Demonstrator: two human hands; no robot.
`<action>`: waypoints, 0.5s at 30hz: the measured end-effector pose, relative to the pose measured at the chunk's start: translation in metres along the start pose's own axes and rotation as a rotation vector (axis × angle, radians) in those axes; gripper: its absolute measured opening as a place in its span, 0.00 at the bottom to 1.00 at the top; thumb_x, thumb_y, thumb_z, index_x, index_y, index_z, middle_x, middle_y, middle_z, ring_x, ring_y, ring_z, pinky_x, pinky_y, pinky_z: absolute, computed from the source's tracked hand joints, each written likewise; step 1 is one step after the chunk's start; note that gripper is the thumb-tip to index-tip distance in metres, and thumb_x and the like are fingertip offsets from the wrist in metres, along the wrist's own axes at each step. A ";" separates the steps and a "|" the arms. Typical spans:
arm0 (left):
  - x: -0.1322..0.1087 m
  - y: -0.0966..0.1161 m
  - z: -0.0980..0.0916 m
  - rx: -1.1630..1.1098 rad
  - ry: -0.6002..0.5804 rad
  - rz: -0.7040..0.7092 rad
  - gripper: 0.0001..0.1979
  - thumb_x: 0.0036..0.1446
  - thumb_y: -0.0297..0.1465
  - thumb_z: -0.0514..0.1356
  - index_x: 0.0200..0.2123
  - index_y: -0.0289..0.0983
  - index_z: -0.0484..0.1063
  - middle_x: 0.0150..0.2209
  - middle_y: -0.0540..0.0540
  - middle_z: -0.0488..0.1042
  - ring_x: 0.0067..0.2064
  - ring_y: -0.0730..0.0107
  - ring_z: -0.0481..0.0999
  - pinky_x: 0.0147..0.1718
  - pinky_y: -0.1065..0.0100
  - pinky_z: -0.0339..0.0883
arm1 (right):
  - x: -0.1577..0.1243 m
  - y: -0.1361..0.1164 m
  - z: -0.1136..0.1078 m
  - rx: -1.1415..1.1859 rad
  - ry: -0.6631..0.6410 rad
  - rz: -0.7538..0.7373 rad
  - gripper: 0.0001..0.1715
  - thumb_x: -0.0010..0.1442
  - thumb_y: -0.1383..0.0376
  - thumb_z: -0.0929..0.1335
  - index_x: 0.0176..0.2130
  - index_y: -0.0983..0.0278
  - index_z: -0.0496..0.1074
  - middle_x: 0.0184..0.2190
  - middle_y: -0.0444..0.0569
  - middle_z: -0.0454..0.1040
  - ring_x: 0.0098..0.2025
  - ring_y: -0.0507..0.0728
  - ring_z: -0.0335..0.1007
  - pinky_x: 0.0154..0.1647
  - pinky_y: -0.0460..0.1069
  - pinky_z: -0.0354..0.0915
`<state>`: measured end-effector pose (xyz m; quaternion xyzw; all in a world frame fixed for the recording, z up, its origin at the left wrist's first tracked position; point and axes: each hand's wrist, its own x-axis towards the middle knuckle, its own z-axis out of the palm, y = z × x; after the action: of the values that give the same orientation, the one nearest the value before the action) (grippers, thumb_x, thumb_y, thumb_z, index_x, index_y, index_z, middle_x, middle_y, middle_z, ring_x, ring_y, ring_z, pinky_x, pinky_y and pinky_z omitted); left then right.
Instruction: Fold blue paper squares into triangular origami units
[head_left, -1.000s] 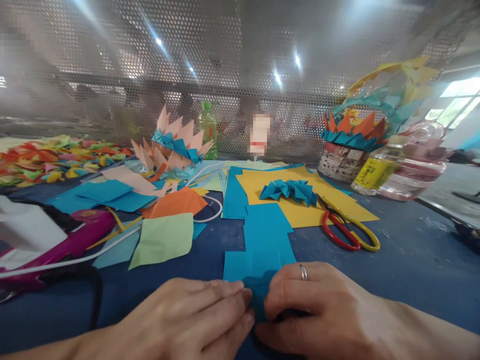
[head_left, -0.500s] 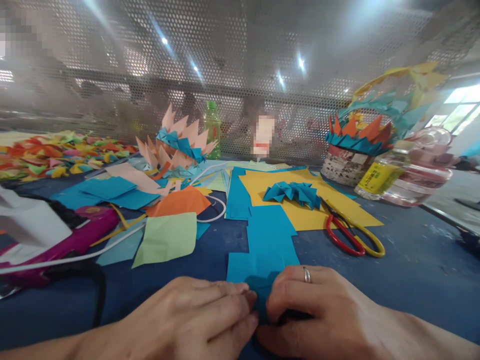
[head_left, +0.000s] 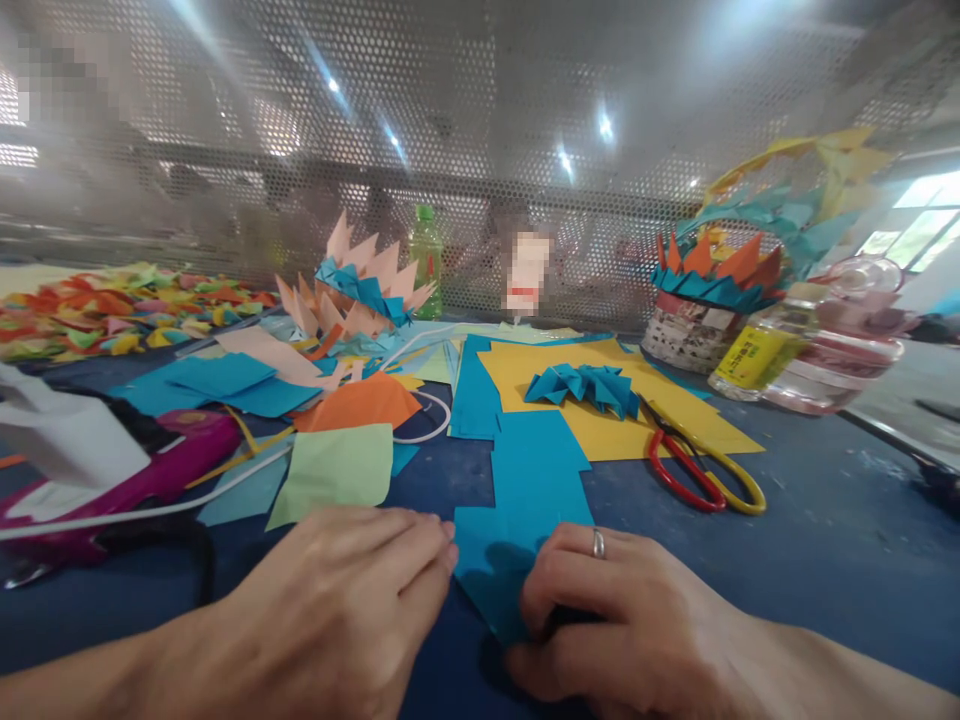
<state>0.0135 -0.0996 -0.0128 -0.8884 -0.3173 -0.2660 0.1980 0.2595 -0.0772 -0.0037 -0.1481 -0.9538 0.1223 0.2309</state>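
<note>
A blue paper square (head_left: 487, 545) lies in front of me, its near edge running slantwise as if folded. My right hand (head_left: 607, 610), with a ring on one finger, is closed on the paper's near right part, fingers curled and thumb below. My left hand (head_left: 367, 590) is beside the paper's left edge, fingers pressed together and fingertips at that edge; its thumb is hidden, so what it holds, if anything, does not show. Beyond lie more blue paper squares (head_left: 536, 455) and a folded blue paper piece (head_left: 581, 387) on yellow paper (head_left: 615, 435).
Scissors (head_left: 694, 465) lie right of the paper. To the left are a green paper sheet (head_left: 337, 465), orange paper (head_left: 360, 402), a purple glue gun (head_left: 187, 450) and a white cable. Folded paper crowns (head_left: 367, 270), bottles (head_left: 761, 345) and a heap of paper pieces (head_left: 112, 305) stand behind.
My left hand has moved left, away from my right hand, to the paper's left edge. More of the blue paper shows between the hands. My right hand has shifted slightly left.
</note>
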 end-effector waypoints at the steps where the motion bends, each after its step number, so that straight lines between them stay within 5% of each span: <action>1: 0.001 -0.001 0.000 0.011 -0.009 0.008 0.20 0.62 0.19 0.47 0.32 0.37 0.78 0.34 0.48 0.82 0.33 0.67 0.80 0.35 0.67 0.72 | 0.000 -0.002 -0.002 0.003 -0.022 0.030 0.15 0.70 0.70 0.62 0.40 0.64 0.78 0.37 0.47 0.76 0.38 0.52 0.70 0.40 0.45 0.65; 4: 0.002 -0.003 -0.001 0.028 -0.003 0.043 0.20 0.62 0.19 0.48 0.29 0.37 0.76 0.33 0.48 0.81 0.34 0.66 0.79 0.38 0.66 0.71 | 0.000 -0.005 -0.003 0.023 -0.036 0.046 0.13 0.70 0.71 0.63 0.42 0.64 0.78 0.37 0.47 0.76 0.39 0.52 0.70 0.42 0.45 0.66; 10: -0.002 0.001 -0.003 0.025 0.134 0.206 0.18 0.69 0.23 0.47 0.44 0.37 0.77 0.45 0.52 0.81 0.48 0.71 0.76 0.56 0.71 0.62 | 0.000 0.002 0.007 -0.025 0.100 -0.068 0.13 0.69 0.71 0.64 0.36 0.63 0.77 0.32 0.45 0.75 0.34 0.51 0.69 0.36 0.45 0.65; 12: -0.001 0.003 -0.003 0.015 0.138 0.281 0.20 0.70 0.25 0.45 0.42 0.39 0.78 0.42 0.55 0.82 0.44 0.73 0.77 0.52 0.74 0.65 | 0.000 0.000 0.005 -0.023 0.065 -0.021 0.14 0.68 0.73 0.64 0.36 0.63 0.77 0.35 0.46 0.76 0.37 0.51 0.70 0.39 0.44 0.66; 15: 0.002 0.007 -0.001 -0.008 0.164 0.211 0.22 0.70 0.24 0.44 0.36 0.40 0.78 0.33 0.56 0.81 0.34 0.74 0.78 0.37 0.74 0.69 | 0.000 -0.004 0.001 -0.023 0.037 0.023 0.16 0.69 0.73 0.62 0.36 0.63 0.77 0.35 0.46 0.76 0.38 0.51 0.70 0.40 0.44 0.66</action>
<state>0.0190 -0.1044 -0.0119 -0.8930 -0.2037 -0.3166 0.2467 0.2584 -0.0813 -0.0032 -0.1640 -0.9490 0.1110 0.2454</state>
